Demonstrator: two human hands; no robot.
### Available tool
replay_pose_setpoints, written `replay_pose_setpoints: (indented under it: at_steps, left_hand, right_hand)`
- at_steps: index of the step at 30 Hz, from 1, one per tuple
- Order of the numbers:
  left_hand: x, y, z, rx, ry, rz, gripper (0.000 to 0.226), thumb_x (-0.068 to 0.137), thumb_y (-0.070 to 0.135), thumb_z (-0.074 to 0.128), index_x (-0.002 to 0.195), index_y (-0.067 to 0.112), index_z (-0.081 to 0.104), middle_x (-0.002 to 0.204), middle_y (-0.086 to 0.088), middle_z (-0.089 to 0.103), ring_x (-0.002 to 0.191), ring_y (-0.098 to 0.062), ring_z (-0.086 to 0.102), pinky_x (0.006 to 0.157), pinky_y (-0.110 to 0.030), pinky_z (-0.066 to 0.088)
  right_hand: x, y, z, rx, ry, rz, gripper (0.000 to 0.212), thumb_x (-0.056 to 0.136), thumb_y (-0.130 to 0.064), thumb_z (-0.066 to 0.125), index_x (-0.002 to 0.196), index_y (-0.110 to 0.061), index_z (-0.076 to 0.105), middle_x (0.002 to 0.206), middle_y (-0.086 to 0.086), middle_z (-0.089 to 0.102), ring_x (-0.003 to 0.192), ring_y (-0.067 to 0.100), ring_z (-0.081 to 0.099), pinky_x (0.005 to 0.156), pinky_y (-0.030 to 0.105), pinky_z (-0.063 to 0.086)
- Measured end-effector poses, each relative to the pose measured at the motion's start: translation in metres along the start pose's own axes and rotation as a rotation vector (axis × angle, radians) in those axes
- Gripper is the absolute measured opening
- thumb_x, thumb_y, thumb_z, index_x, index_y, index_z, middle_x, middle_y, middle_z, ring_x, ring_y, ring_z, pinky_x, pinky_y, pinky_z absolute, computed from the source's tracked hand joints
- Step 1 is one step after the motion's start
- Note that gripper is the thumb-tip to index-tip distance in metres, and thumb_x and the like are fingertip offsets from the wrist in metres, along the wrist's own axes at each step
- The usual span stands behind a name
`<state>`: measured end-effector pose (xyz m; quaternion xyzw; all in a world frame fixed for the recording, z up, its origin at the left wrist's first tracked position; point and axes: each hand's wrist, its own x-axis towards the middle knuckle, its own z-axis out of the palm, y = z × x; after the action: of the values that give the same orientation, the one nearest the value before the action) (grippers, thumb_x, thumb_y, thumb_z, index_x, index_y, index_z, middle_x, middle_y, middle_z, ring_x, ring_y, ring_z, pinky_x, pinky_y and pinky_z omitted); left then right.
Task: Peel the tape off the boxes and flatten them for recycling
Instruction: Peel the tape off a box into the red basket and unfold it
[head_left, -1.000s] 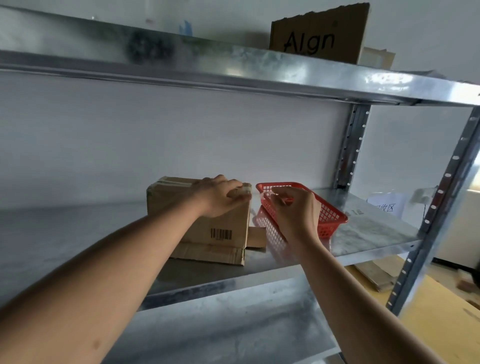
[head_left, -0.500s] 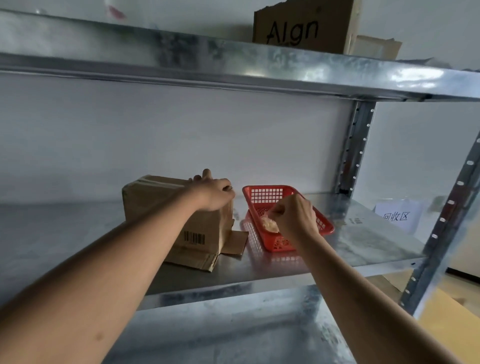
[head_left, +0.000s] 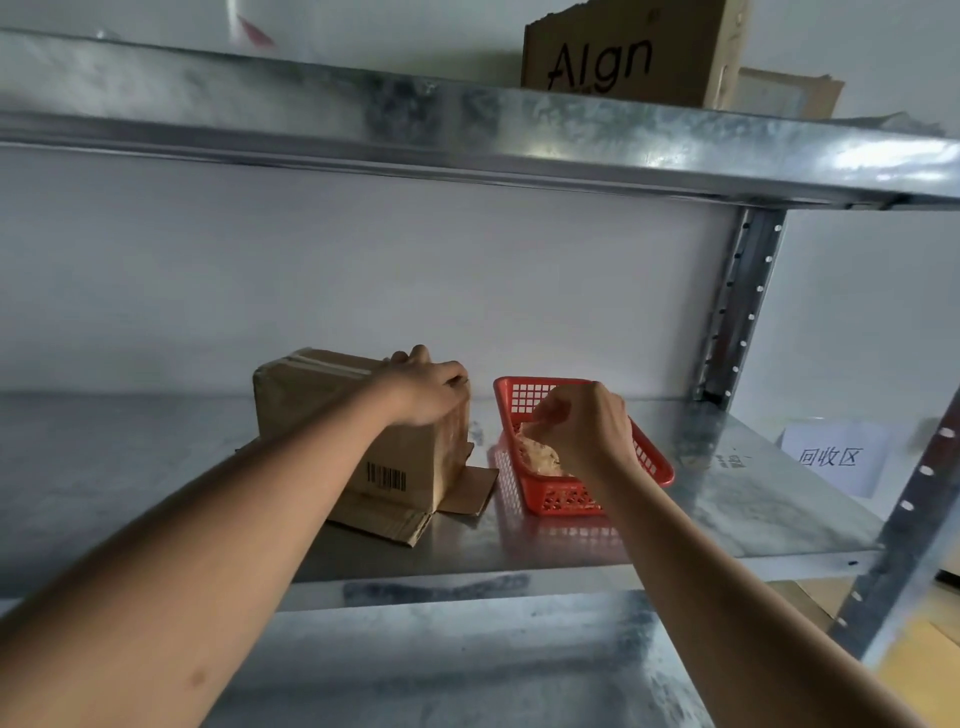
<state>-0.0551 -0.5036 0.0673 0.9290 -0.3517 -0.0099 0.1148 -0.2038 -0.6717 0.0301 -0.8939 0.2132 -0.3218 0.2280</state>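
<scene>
The brown cardboard box (head_left: 358, 441), long axis running away from the viewer, stands just left of the red plastic basket (head_left: 582, 491); left hand (head_left: 428, 392) grips its near-right top edge, right hand (head_left: 584, 431) pinches crumpled tape (head_left: 540, 457) over the basket.

I count two cardboard boxes: one (head_left: 332, 410) left of the single red basket (head_left: 561, 493), one (head_left: 623, 52) above it; two hands.
</scene>
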Motion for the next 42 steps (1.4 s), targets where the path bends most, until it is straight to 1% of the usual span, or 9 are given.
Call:
replay_pose_setpoints:
  at_steps: [7, 14, 19, 27, 29, 33, 35, 39, 42]
  left_hand:
    - [0.000, -0.002, 0.000, -0.006, -0.006, 0.011, 0.043, 0.103, 0.057, 0.030, 0.142, 0.049, 0.046, 0.143, -0.005, 0.038, 0.139, -0.033, 0.031, 0.114, -0.051, 0.034]
    - [0.003, -0.005, -0.001, -0.018, -0.029, 0.022, 0.043, 0.102, 0.057, 0.031, 0.141, 0.049, 0.047, 0.143, -0.003, 0.036, 0.140, -0.034, 0.030, 0.114, -0.051, 0.034]
    - [0.006, -0.007, 0.001, 0.007, -0.019, 0.039, 0.048, 0.103, 0.061, 0.027, 0.147, 0.050, 0.041, 0.148, -0.004, 0.035, 0.141, -0.035, 0.030, 0.115, -0.052, 0.033]
    - [-0.001, -0.022, -0.011, -0.005, -0.022, 0.089, 0.049, 0.108, 0.058, 0.021, 0.154, 0.051, 0.035, 0.156, 0.002, 0.041, 0.137, -0.028, 0.045, 0.111, -0.047, 0.039]
    - [-0.004, -0.029, -0.014, 0.000, -0.011, 0.123, 0.046, 0.111, 0.046, 0.025, 0.156, 0.044, 0.038, 0.164, 0.003, 0.037, 0.139, -0.028, 0.046, 0.113, -0.046, 0.039]
    - [-0.014, -0.044, -0.018, -0.105, 0.008, 0.134, 0.044, 0.113, 0.036, 0.033, 0.155, 0.034, 0.044, 0.165, 0.006, 0.035, 0.152, -0.025, 0.032, 0.121, -0.040, 0.025]
    - [-0.018, -0.050, -0.021, -0.130, 0.016, 0.138, 0.041, 0.113, 0.032, 0.036, 0.152, 0.033, 0.048, 0.162, 0.004, 0.042, 0.148, -0.024, 0.039, 0.119, -0.040, 0.028]
    - [-0.028, -0.068, -0.028, -0.120, 0.002, 0.128, 0.032, 0.112, 0.030, 0.034, 0.134, 0.039, 0.057, 0.140, 0.002, 0.058, 0.115, -0.021, 0.056, 0.096, -0.038, 0.045]
    - [-0.039, -0.087, -0.038, -0.109, -0.009, 0.129, 0.030, 0.111, 0.032, 0.038, 0.127, 0.047, 0.058, 0.139, 0.008, 0.059, 0.115, -0.020, 0.057, 0.101, -0.043, 0.047]
  right_hand:
    - [0.005, -0.005, -0.007, -0.101, 0.006, 0.000, 0.009, 0.081, -0.025, 0.087, 0.079, -0.025, 0.079, 0.088, -0.003, 0.077, 0.080, 0.018, 0.071, 0.075, 0.041, 0.062]
    - [0.000, 0.006, -0.008, -0.349, -0.114, 0.108, 0.021, 0.091, -0.006, 0.073, 0.094, -0.026, 0.078, 0.101, 0.001, 0.073, 0.082, 0.022, 0.066, 0.074, 0.037, 0.059]
    - [-0.003, 0.001, 0.000, -0.220, -0.034, -0.011, 0.018, 0.094, -0.007, 0.066, 0.093, -0.020, 0.079, 0.093, 0.001, 0.076, 0.067, 0.011, 0.061, 0.054, 0.022, 0.046]
    - [-0.009, -0.037, 0.029, 0.124, -0.178, -0.242, 0.039, 0.098, -0.037, 0.067, 0.134, -0.024, 0.068, 0.125, -0.003, 0.073, 0.100, 0.008, 0.073, 0.081, 0.016, 0.055]
    - [-0.011, -0.048, 0.036, 0.200, -0.193, -0.268, 0.037, 0.097, -0.045, 0.066, 0.132, -0.032, 0.069, 0.120, -0.009, 0.075, 0.101, 0.004, 0.072, 0.074, 0.006, 0.051]
    - [-0.017, -0.065, 0.040, 0.262, -0.148, -0.278, 0.032, 0.083, -0.063, 0.073, 0.113, -0.052, 0.072, 0.089, -0.034, 0.070, 0.089, -0.012, 0.067, 0.074, 0.013, 0.054]
    - [-0.018, -0.071, 0.041, 0.291, -0.170, -0.279, 0.021, 0.084, -0.055, 0.078, 0.101, -0.062, 0.069, 0.073, -0.047, 0.061, 0.077, -0.023, 0.062, 0.064, 0.006, 0.048]
    - [-0.006, -0.078, 0.051, 0.255, -0.242, -0.261, 0.030, 0.094, -0.031, 0.074, 0.125, -0.027, 0.074, 0.064, -0.027, 0.062, 0.049, -0.010, 0.058, 0.046, 0.007, 0.039]
    - [0.001, -0.085, 0.054, 0.162, -0.210, -0.256, 0.033, 0.097, -0.028, 0.071, 0.130, -0.021, 0.071, 0.094, -0.007, 0.073, 0.052, -0.003, 0.058, 0.050, 0.007, 0.039]
